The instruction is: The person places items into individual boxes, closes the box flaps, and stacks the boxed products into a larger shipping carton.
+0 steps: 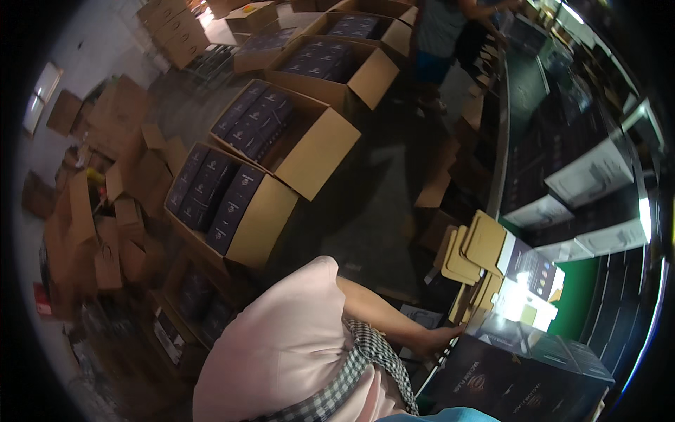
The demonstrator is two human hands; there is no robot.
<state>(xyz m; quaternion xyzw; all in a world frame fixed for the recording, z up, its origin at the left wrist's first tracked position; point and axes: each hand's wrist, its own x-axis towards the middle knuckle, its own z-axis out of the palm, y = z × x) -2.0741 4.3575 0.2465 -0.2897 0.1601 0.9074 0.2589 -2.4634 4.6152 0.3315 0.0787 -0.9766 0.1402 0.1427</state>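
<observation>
My left arm, in a pink sleeve, bends across the lower middle. My left hand (437, 340) is at the near corner of a large dark printed box (520, 376) at the lower right. Its fingers lie in shadow against the box edge, so their grip is unclear. Just beyond the hand are flattened brown cartons (465, 253) with rounded flaps. Beside them stands a brightly lit dark-and-white printed carton (531, 274). My right hand is out of sight.
Open brown cartons (309, 158) filled with dark boxes (253, 119) form a row on the floor to the left. Loose cardboard (105, 211) is heaped farther left. White-ended boxes (590, 172) line the bench at right. Another person (439, 42) stands at the far end.
</observation>
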